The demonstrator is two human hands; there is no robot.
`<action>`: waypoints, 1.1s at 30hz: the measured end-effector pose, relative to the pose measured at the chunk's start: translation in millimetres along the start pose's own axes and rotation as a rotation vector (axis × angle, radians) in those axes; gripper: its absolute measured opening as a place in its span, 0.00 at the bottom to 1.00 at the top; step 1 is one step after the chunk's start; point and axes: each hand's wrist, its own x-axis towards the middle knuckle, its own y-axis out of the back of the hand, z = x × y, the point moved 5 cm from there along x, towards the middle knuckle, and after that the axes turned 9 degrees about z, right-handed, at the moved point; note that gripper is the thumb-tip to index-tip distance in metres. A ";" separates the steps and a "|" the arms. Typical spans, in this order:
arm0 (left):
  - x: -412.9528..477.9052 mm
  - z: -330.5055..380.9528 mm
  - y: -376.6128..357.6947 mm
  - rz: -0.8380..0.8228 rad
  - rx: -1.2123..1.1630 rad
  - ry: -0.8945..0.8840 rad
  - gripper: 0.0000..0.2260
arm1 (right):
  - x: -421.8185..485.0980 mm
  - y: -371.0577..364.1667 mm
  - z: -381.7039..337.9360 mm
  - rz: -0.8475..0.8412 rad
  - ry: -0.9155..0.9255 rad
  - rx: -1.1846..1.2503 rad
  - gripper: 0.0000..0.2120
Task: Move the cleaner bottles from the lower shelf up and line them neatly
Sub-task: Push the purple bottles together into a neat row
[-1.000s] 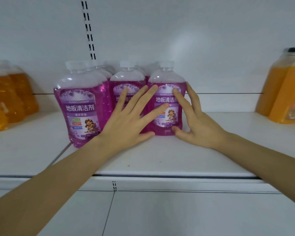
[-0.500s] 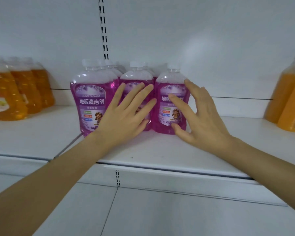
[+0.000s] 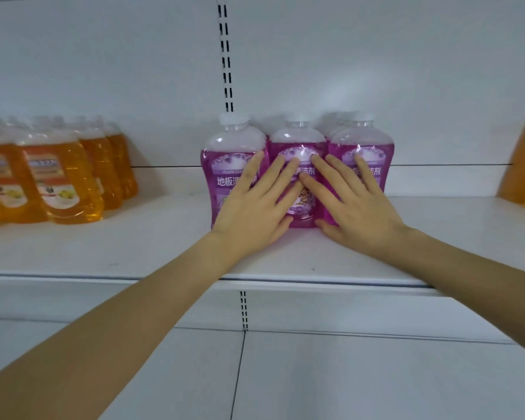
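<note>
Three purple bottles (image 3: 297,153) stand upright side by side on the white shelf (image 3: 164,247), more behind them. The left hand (image 3: 252,213) lies flat, fingers spread, over the left and middle labels; the right hand (image 3: 358,210), fingers likewise straight and spread, covers the middle and right ones. Orange bottles (image 3: 61,180) stand well apart at the left.

Both hands out in front, flat and open

The left hand (image 3: 255,213) and right hand (image 3: 358,213) reach forward side by side, backs toward the camera. Their fingers (image 3: 273,177) are straight and fanned upward. The inner fingers of the two hands meet or nearly meet in the middle, and the thumbs point low toward each other without touching. The bare left forearm (image 3: 128,322) and right forearm (image 3: 473,277) stretch in from the lower corners.
</note>
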 end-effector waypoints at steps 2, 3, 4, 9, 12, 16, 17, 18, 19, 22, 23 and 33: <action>-2.2 -1.0 5.6 0.072 -0.043 -0.032 0.20 | 0.5 2.9 -2.8 -0.020 -0.012 0.015 0.36; -5.2 -4.4 10.3 0.119 -0.066 -0.037 0.19 | 2.2 5.6 -5.6 -0.015 -0.027 0.034 0.35; -9.9 -10.3 15.1 0.163 -0.092 -0.028 0.19 | 4.8 8.8 -9.5 -0.006 -0.043 0.057 0.34; -46.2 -52.6 23.4 0.145 -0.168 0.169 0.27 | 27.0 24.8 -40.9 0.076 -0.062 0.179 0.32; -59.7 -66.6 14.4 -0.004 -0.339 0.317 0.31 | 38.8 21.9 -58.9 0.078 -0.081 0.228 0.35; -61.3 -65.2 10.1 -0.013 -0.618 0.351 0.32 | 40.9 19.7 -65.9 0.066 -0.069 0.252 0.33; -61.1 -64.6 9.6 -0.009 -0.672 0.357 0.32 | 40.6 20.0 -65.5 0.067 -0.067 0.252 0.33; -61.2 -64.2 9.0 -0.005 -0.716 0.366 0.32 | 40.2 19.9 -65.1 0.067 -0.066 0.249 0.33; -61.6 -64.0 8.4 0.004 -0.748 0.370 0.32 | 40.1 19.4 -65.0 0.066 -0.064 0.247 0.32; -63.0 -64.7 7.8 0.025 -0.810 0.377 0.31 | 40.6 17.6 -66.6 0.066 -0.052 0.258 0.32; -63.0 -65.2 7.5 0.026 -0.824 0.383 0.31 | 40.7 17.4 -66.9 0.066 -0.051 0.262 0.32; -63.8 -67.3 7.9 -0.053 -0.464 0.374 0.33 | 37.6 19.3 -63.5 0.103 -0.092 0.293 0.30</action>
